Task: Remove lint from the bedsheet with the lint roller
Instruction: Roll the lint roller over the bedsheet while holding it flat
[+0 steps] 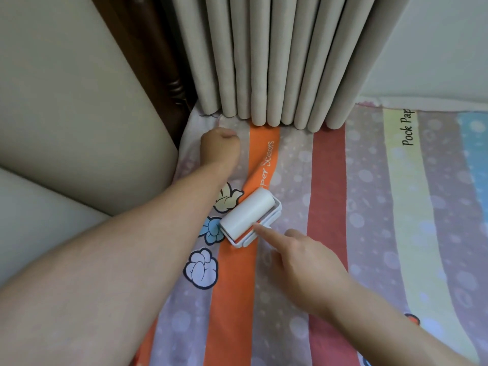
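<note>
The lint roller (249, 213) is held on the orange stripe of the bedsheet (330, 207) by the right hand (303, 262), fingers curled round the handle and forefinger stretched forward for pressure, while the cloth is pinned, probably for tautness, by the far left hand (220, 145), whose curled fingers are hidden.

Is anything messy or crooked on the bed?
Only small things: the beige pleated curtain drapes onto the striped cartoon bedsheet, and the white lint roller sits slanted across its orange stripe.
</note>
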Demonstrator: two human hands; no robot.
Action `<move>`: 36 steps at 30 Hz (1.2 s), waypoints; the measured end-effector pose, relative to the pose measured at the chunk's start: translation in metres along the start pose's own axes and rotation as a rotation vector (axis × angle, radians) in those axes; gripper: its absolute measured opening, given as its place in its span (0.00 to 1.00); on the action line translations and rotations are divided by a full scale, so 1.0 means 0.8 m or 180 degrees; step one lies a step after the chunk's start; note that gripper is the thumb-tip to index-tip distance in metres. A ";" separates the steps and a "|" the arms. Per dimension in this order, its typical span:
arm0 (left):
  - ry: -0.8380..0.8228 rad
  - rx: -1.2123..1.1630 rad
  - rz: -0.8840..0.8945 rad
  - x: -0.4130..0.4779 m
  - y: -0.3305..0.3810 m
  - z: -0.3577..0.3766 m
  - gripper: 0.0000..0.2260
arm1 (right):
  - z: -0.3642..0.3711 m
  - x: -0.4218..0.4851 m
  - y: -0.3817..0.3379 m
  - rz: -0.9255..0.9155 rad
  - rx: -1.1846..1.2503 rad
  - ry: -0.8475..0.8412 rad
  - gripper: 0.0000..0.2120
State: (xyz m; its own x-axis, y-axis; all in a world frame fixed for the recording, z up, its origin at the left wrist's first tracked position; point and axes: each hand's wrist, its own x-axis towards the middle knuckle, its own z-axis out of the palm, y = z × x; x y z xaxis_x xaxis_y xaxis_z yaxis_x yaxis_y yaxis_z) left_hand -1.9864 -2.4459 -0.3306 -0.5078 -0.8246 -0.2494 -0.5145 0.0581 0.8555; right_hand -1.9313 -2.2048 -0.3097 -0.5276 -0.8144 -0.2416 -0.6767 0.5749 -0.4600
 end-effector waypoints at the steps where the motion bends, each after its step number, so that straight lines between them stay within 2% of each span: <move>1: 0.0020 -0.0198 0.0043 -0.003 0.001 -0.001 0.12 | 0.000 0.002 -0.001 -0.0002 -0.0016 0.0007 0.26; 3: 0.0039 -0.0544 0.0309 -0.004 0.006 -0.004 0.10 | -0.002 0.006 -0.003 0.0001 -0.0057 -0.0004 0.27; 5: 0.0069 -0.0756 0.0569 0.008 0.006 -0.009 0.13 | -0.003 0.010 -0.004 0.0001 -0.0057 -0.0019 0.28; 7: -0.0003 -0.0842 0.0497 0.031 -0.001 -0.014 0.15 | -0.003 0.015 -0.003 -0.0029 -0.0048 0.0004 0.28; 9: -0.0133 -0.0677 0.0252 0.041 -0.006 -0.016 0.16 | -0.003 0.022 -0.003 -0.0013 -0.0105 -0.0025 0.28; 11: -0.0291 -0.0438 0.0111 0.046 -0.014 -0.010 0.24 | -0.001 0.030 -0.007 0.0037 -0.0124 -0.0048 0.30; 15: -0.0485 -0.0081 0.0177 0.034 -0.019 -0.002 0.15 | 0.003 0.029 -0.012 0.0020 -0.0212 0.0020 0.30; 19: -0.0517 0.0076 0.0317 0.044 -0.031 0.005 0.20 | -0.006 -0.012 -0.007 0.0143 -0.0381 -0.0141 0.30; 25: -0.0790 0.0484 0.0600 0.048 -0.037 -0.001 0.36 | -0.011 -0.092 0.032 0.0538 -0.0380 -0.0211 0.32; 28: -0.0704 0.0485 0.1031 0.035 -0.028 -0.010 0.32 | -0.029 -0.127 0.042 0.0544 -0.0547 -0.0403 0.32; 30: -0.0393 0.0091 0.1138 0.012 -0.024 -0.020 0.31 | -0.060 -0.141 0.047 0.0455 -0.0472 -0.0205 0.30; 32: -0.0186 -0.0169 0.1046 -0.035 -0.028 -0.035 0.30 | -0.084 -0.152 0.044 0.0690 0.0068 -0.0270 0.30; 34: -0.0146 0.0055 0.0954 -0.102 -0.047 -0.051 0.27 | -0.099 -0.158 0.047 0.0834 0.0391 -0.0361 0.34; 36: -0.0039 0.0667 0.1289 -0.174 -0.075 -0.065 0.23 | -0.104 -0.164 0.047 0.0866 0.0488 -0.0495 0.34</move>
State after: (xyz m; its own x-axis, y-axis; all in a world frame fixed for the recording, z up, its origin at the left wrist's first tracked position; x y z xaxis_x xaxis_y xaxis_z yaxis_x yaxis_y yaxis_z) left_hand -1.8488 -2.3641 -0.3239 -0.7044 -0.7053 0.0798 -0.4009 0.4881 0.7753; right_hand -1.9301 -2.0696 -0.2239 -0.5856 -0.6419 -0.4950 -0.4307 0.7637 -0.4809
